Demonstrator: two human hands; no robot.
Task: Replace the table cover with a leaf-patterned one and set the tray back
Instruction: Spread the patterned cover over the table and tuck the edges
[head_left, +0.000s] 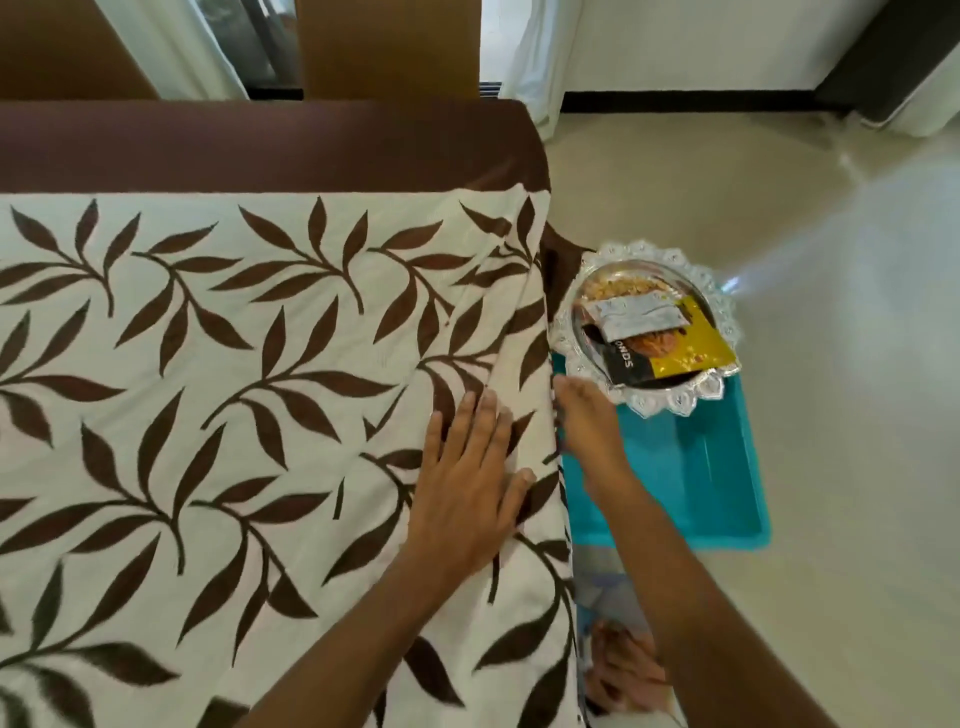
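left hand (467, 488) lies flat and open on the leaf-patterned cover (208, 389); right hand (587, 426) pinches its edge, silver tray (649, 332) just beyond

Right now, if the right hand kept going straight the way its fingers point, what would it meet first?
Probably the silver tray on the teal stool; the right hand at the leaf-patterned cover's edge points toward its rim, though depth is unclear.

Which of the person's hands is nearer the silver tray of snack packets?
Right. The right hand reaches just below the silver tray; the left hand lies flat on the leaf-patterned cover, farther away.
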